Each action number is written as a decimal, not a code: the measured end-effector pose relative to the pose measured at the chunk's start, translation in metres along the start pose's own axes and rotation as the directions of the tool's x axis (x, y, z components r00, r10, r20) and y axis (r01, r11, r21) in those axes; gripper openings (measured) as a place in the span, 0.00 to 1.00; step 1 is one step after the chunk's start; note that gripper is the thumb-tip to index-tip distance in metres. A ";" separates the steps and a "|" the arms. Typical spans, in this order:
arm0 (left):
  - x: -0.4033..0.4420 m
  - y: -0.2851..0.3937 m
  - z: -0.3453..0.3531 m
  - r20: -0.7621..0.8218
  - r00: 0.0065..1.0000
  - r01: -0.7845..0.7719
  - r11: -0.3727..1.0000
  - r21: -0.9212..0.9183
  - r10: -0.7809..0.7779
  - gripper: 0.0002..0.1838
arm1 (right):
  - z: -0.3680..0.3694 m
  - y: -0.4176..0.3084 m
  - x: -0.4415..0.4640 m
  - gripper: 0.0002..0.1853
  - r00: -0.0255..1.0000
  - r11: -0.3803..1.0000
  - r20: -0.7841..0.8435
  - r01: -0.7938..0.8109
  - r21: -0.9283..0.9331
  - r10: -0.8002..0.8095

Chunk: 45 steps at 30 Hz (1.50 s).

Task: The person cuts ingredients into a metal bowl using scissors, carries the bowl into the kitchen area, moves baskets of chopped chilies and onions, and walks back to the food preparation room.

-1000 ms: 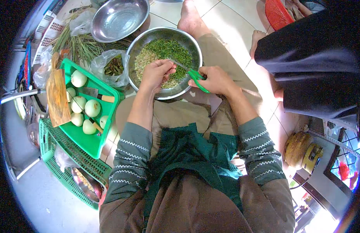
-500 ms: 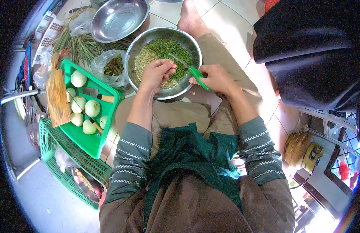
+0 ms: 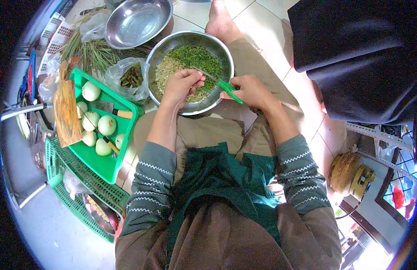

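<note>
A steel bowl (image 3: pixel 227 51) on the tiled floor holds finely cut green pieces (image 3: pixel 190 53) and paler cut pieces (image 3: pixel 167 68). Over its lower half, my left hand (image 3: pixel 183 86) is closed in a pinch; what it holds, if anything, is too small to tell. My right hand (image 3: pixel 249 91), at the bowl's right edge, is wrapped round the green handles of the scissors (image 3: pixel 228 88). The scissor blades point up and left over the cut greens, close to my left fingertips.
Left are a green tray (image 3: pixel 107 170) with onions and knives, a wooden board (image 3: pixel 66 114), a plastic bag (image 3: pixel 143 90) of dark leaves and a green basket (image 3: pixel 78 200). An empty steel basin (image 3: pixel 138 24) lies above. A person in dark clothing (image 3: pixel 356 58) stands right.
The person at the right has moved left and closer, covering the red basket. The scissors have shifted and turned slightly in my right hand. My left hand has barely moved.
</note>
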State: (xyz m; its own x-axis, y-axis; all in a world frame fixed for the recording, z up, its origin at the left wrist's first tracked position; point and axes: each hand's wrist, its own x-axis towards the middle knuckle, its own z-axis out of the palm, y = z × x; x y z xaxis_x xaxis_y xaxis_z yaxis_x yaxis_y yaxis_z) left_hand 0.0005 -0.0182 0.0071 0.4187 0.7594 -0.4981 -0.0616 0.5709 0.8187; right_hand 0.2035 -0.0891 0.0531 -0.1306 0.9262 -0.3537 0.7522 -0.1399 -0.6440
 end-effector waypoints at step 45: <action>-0.004 0.006 -0.001 -0.023 0.999 -0.025 0.994 0.108 0.027 0.07 | -0.003 -0.007 -0.003 0.30 0.991 0.993 0.104 -0.086 0.075 0.078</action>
State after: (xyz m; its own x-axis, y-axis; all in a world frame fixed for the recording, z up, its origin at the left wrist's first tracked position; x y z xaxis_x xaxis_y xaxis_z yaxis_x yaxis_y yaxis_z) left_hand -0.0021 -0.0181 0.0137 0.3959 0.7817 -0.4818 0.0265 0.5147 0.8569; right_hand 0.2008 -0.0898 0.0605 -0.1383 0.8709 -0.4716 0.7102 -0.2447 -0.6601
